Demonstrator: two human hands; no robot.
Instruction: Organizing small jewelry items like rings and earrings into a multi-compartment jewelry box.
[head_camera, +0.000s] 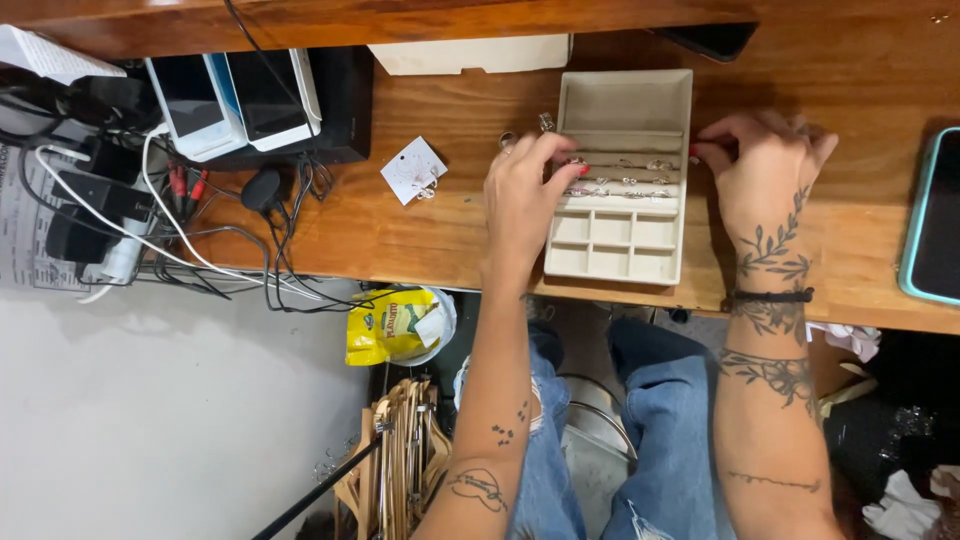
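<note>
We see a long wooden desk (450, 230) running across the top of the view, its near edge crossing above our lap. On the far side toward its left end sits a black box (340, 110) with two white-cased devices (235, 100) leaning on it, and a tangle of black and white cables (150, 230) spills over the left end. At the right end a phone in a teal case (935, 220) lies partly out of view.

Near the middle of the desk, close to the near edge, a cream jewellery tray (620, 175) lies flat. Its far part is one open compartment, its middle holds ring slots carrying several small rings (625, 185), and its near part is divided into small square compartments.

Our left hand (525, 195) rests on the tray's left edge, fingers curled and the fingertips pinched down at the ring slots; we cannot tell whether a ring is actually held between them. Our right hand (765, 170) lies on the desk touching the tray's right side, fingers bent against its wall, steadying it without wrapping anything.

Left of the tray, apart from it, a small white earring card (413, 170) lies tilted on the wood. Just beyond the left hand, two loose rings (525, 130) sit on the desk by the tray's left wall.
</note>
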